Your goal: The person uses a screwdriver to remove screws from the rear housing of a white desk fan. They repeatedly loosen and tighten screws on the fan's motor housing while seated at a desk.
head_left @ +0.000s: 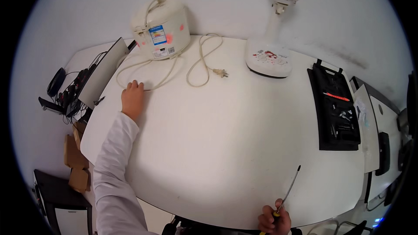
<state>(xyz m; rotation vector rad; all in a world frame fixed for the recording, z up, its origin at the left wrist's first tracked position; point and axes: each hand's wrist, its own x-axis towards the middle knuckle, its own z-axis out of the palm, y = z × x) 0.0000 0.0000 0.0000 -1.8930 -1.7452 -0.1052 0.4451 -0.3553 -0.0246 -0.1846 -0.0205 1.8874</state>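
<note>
left hand [133,100]: far left of the white table [217,135], arm stretched forward in a white sleeve [115,161]. back of hand up, fingers bent down at a pale cord [148,90]. cord comes out on both sides of the fingers, so hand and cord meet; whether it is gripped or only pressed to the tabletop, cannot tell.

cord curves up from the hand, in a loose loop, to the white rice cooker [163,28], which stands upright beyond the hand and a little to its right, near the wall [217,0]. red patches and a blue label [157,35] on its side.

more pale cord loops to the right of the cooker, ending in a plug [220,73] that lies on the table, well apart from the left hand.

right hand [274,219]: near edge of the table, fingers closed round the yellow-and-dark handle of a screwdriver [291,187]. shaft slants up and to the right from the fist, dark tip clear of everything else.

farther off: white fan [269,58] with bare motor head, right of the plug. black tool case [323,124] open at the right edge, an orange tool [336,96] inside it.
</note>
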